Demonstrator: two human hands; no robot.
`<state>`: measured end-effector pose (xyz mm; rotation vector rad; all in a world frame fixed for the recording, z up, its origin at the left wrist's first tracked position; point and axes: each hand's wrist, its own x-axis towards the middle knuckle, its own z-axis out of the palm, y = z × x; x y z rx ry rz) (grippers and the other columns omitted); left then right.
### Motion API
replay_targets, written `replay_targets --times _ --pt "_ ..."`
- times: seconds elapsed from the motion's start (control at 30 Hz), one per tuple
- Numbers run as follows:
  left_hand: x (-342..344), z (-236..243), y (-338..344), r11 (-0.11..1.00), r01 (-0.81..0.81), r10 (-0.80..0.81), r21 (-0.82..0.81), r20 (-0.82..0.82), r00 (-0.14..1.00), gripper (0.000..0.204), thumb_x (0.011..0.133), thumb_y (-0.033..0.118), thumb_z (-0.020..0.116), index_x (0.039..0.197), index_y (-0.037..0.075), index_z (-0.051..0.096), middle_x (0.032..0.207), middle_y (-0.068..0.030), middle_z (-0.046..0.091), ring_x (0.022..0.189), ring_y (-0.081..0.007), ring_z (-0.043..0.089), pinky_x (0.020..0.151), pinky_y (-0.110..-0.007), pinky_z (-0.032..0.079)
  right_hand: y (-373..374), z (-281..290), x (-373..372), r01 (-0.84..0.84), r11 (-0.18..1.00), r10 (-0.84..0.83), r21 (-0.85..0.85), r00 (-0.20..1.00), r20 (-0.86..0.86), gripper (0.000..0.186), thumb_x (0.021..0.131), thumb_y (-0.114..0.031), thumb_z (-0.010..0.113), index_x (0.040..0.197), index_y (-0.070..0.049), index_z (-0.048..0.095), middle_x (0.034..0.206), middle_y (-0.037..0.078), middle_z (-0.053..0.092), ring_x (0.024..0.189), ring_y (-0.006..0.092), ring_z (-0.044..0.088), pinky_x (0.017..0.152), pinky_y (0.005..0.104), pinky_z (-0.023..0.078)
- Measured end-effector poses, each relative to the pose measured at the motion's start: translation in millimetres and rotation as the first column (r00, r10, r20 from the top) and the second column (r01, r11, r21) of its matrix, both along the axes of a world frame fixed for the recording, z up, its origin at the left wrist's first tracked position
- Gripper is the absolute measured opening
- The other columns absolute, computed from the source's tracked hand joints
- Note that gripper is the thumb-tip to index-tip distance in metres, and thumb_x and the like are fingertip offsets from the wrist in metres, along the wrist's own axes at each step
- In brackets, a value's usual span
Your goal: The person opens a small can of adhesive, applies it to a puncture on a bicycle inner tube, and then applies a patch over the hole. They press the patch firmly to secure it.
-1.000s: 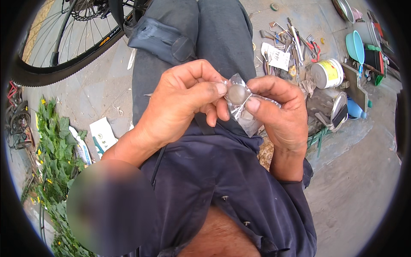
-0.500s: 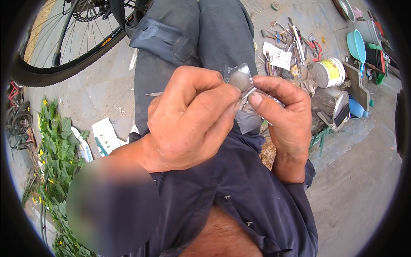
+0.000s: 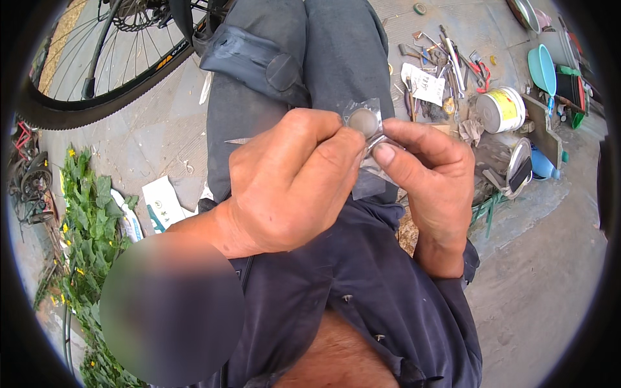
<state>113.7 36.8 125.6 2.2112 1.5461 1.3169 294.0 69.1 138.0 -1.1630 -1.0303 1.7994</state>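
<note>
Head view: The clear packet, with a round grey disc inside, is at one o'clock from centre, above the person's lap. The right hand holds its right edge in a narrow thumb-and-finger pinch. The left hand is closed narrowly on its left edge, fingertips partly hidden. A dark rubber tube lies over the left thigh at eleven o'clock; a bicycle wheel stands at ten, a white bucket at two.
</note>
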Motion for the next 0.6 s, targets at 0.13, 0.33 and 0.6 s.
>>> replay_targets --times 0.13,0.33,0.6 --pt "-1.1 -1.3 1.7 1.000 0.008 -0.006 0.029 -0.043 0.999 0.029 0.070 -0.006 0.079 0.096 0.000 0.069 0.084 -0.0104 0.063 0.063 -0.0202 0.065 0.051 -0.029 0.051 -2.7 10.7 -1.8 -0.039 0.999 0.037 0.012 0.992 0.117 0.025 0.087 0.004 0.072 0.111 0.008 0.068 0.097 0.009 0.072 0.087 0.0093 0.065 0.075 0.0217 0.054" --pt "-6.6 -1.9 7.9 0.993 0.067 -0.050 0.100 -0.166 0.985 0.030 0.064 0.001 0.072 0.092 -0.006 0.066 0.082 -0.0110 0.060 0.061 -0.0191 0.062 0.047 -0.028 0.049 -7.1 10.0 -7.7 -0.060 0.992 0.037 0.111 0.980 0.197 0.023 0.087 0.000 0.073 0.109 0.006 0.070 0.092 0.005 0.071 0.079 0.0043 0.061 0.067 0.0189 0.049" --pt "-7.3 4.4 5.3 0.996 0.082 -0.077 0.023 -0.166 0.983 0.027 0.068 -0.004 0.074 0.094 -0.005 0.066 0.085 -0.0124 0.062 0.064 -0.0211 0.064 0.050 -0.030 0.051 -7.9 4.5 -5.8 -0.122 0.954 0.042 0.273 0.958 0.284 0.023 0.085 -0.001 0.073 0.107 0.004 0.070 0.084 0.006 0.069 0.069 0.0046 0.057 0.060 0.0205 0.046"
